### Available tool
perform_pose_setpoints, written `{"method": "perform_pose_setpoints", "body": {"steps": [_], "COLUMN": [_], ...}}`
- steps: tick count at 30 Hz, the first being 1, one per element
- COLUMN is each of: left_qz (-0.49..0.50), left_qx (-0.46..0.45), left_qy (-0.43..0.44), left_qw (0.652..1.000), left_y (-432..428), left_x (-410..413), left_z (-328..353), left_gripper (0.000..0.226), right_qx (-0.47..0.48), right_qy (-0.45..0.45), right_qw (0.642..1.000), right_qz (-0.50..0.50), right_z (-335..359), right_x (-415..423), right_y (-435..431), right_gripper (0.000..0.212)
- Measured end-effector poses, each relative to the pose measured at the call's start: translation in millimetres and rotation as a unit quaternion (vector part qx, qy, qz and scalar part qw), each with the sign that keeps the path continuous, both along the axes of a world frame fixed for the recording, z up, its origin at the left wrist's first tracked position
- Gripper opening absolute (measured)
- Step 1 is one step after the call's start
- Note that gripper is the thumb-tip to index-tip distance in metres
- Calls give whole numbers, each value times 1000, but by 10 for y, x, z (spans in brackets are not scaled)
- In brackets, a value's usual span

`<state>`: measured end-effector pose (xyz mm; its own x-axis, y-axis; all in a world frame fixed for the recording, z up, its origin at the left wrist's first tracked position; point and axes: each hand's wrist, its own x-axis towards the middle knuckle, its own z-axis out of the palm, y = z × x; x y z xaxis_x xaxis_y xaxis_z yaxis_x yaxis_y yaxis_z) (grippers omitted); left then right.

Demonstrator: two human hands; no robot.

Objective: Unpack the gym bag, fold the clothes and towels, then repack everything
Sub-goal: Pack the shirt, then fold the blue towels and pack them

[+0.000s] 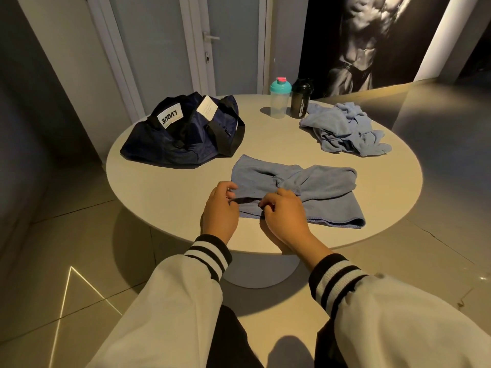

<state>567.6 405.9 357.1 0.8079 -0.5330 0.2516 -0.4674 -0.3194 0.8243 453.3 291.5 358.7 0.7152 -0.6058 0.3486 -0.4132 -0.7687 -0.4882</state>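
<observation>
Towel (pixel 318 187) lies twisted on bench (pixel 164 197), stretching toward 3 o'clock from both grips. Left grip (pixel 221 208) and right grip (pixel 281 216) pinch its near-left edge. Bag (pixel 183 134) at 10 o'clock, crumpled towel (pixel 342 126) at 2.

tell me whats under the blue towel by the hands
The towel lies on the round table, whose bare top shows all around it. The left hand and right hand pinch its near edge. Anything beneath the cloth is covered.
</observation>
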Motion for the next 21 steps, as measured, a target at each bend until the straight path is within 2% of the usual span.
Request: {"method": "perform_pose_setpoints", "body": {"steps": [5,9,14,18,21], "left_qz": [-22,-64,-82,-33,-6], "left_qx": [40,64,141,138,114], "left_qy": [-31,-68,-118,-107,-143], "left_qw": [998,994,980,984,983], "left_y": [-24,-46,-70,-72,-91], "left_x": [-5,-4,-18,-49,-62], "left_z": [-3,-46,-72,-13,50], "left_gripper": [39,41,49,32,13], "right_qx": [-50,-58,-16,37,50], "right_qy": [30,-3,13,-21,-1], "right_qw": [997,998,1000,998,996], "right_qz": [-44,-38,-23,-49,-71], "right_z": [-11,-75,-79,-35,13], "right_x": [-23,-9,15,21,62], "right_y": [-5,-44,-81,-72,-111], "right_gripper": [22,21,58,72,65]}}
